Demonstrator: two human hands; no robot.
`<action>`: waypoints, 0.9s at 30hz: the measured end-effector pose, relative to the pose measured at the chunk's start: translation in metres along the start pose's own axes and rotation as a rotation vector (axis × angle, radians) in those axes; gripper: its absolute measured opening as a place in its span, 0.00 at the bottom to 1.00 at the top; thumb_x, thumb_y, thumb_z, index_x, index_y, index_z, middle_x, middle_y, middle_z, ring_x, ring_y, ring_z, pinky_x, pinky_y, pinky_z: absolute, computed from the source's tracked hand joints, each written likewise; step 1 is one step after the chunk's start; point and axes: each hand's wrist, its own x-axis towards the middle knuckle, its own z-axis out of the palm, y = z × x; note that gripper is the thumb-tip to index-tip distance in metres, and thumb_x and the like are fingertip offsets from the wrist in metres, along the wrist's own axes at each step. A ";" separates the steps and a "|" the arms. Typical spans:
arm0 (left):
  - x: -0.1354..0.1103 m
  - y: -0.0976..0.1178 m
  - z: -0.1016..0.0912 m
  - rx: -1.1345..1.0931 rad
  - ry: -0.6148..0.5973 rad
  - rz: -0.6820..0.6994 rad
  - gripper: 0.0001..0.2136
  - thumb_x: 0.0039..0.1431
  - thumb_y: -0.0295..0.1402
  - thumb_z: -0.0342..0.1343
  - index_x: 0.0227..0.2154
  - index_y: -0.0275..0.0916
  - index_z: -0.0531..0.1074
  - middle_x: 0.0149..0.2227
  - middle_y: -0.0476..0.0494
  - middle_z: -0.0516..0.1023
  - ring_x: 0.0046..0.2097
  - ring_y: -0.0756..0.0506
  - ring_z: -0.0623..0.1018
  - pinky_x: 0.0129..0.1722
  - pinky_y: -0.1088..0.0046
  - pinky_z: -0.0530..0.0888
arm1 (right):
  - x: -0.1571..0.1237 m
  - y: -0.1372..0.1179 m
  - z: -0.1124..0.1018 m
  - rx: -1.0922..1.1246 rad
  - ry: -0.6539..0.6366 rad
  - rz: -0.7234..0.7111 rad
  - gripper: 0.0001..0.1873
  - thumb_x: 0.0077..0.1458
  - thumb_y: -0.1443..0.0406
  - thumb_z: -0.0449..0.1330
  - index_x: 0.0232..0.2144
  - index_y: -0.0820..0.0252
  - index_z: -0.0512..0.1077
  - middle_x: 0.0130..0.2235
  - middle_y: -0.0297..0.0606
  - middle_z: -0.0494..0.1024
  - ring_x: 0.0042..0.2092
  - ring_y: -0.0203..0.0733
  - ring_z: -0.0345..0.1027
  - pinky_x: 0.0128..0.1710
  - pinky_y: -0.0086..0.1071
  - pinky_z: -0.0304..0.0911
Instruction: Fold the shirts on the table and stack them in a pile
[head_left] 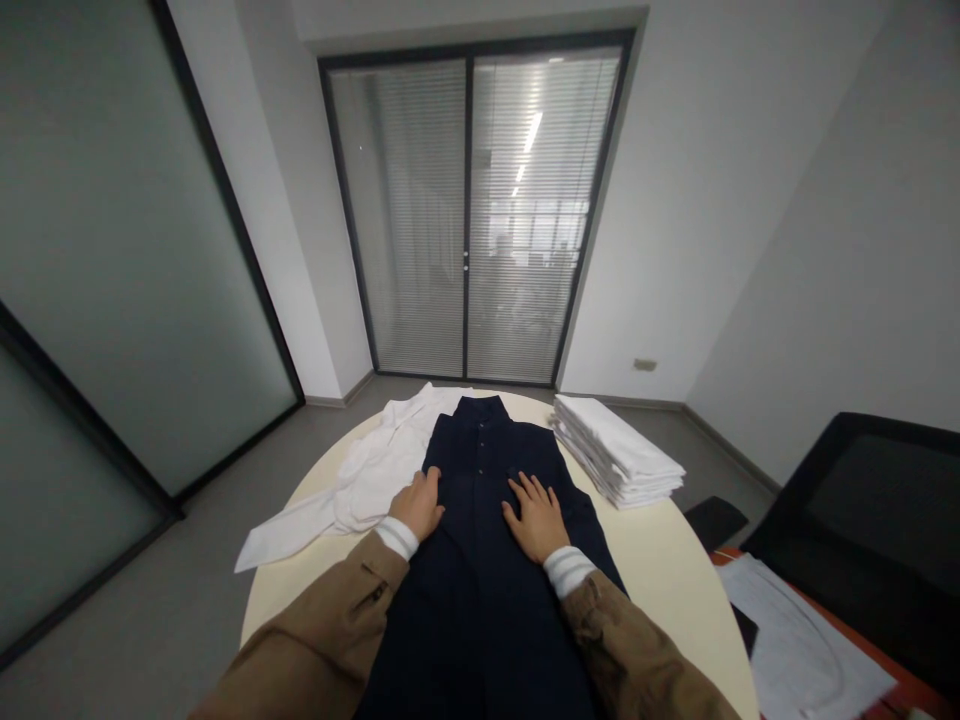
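A dark navy button-up shirt [480,560] lies front side up on a round cream table [667,580], its collar at the far end. My left hand [417,505] is closed at the shirt's left edge, fingers curled round the fabric there. On the right half of the chest, my right hand [537,518] rests flat with its fingers spread. A white shirt [375,470] lies loosely spread to the left, partly under the navy one, with one sleeve reaching past the table's edge.
A stack of folded white garments [616,450] stands at the table's right rim. Beyond it at right is a black mesh chair [870,510], with white cloth [802,630] on an orange surface. A glass door with blinds [465,220] is at the back.
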 end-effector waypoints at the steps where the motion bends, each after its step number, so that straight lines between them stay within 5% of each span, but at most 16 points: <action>1: -0.006 -0.002 -0.003 0.007 -0.041 -0.015 0.23 0.58 0.31 0.60 0.56 0.37 0.62 0.48 0.34 0.75 0.47 0.36 0.79 0.44 0.65 0.72 | 0.000 0.000 0.000 -0.001 0.002 0.000 0.29 0.64 0.54 0.48 0.64 0.56 0.63 0.69 0.38 0.56 0.69 0.51 0.45 0.67 0.50 0.39; 8: -0.036 -0.009 0.002 -0.109 -0.041 0.051 0.12 0.63 0.32 0.53 0.49 0.42 0.64 0.38 0.46 0.79 0.43 0.43 0.80 0.39 0.71 0.69 | 0.001 0.000 0.001 0.000 0.009 -0.006 0.28 0.64 0.55 0.48 0.63 0.56 0.63 0.69 0.37 0.56 0.69 0.50 0.45 0.67 0.49 0.38; 19: -0.078 -0.012 -0.008 0.216 -0.217 -0.022 0.15 0.57 0.37 0.52 0.44 0.35 0.72 0.42 0.29 0.80 0.44 0.30 0.80 0.40 0.56 0.74 | 0.002 -0.002 -0.002 0.002 -0.019 0.004 0.28 0.64 0.55 0.48 0.63 0.57 0.63 0.69 0.38 0.56 0.69 0.50 0.44 0.67 0.49 0.37; 27: -0.087 -0.016 -0.014 0.092 -0.194 0.080 0.09 0.64 0.37 0.46 0.40 0.41 0.69 0.38 0.39 0.80 0.41 0.37 0.81 0.37 0.63 0.71 | 0.002 -0.004 -0.003 -0.017 -0.021 0.011 0.27 0.64 0.56 0.49 0.63 0.56 0.63 0.69 0.40 0.56 0.69 0.51 0.44 0.67 0.50 0.38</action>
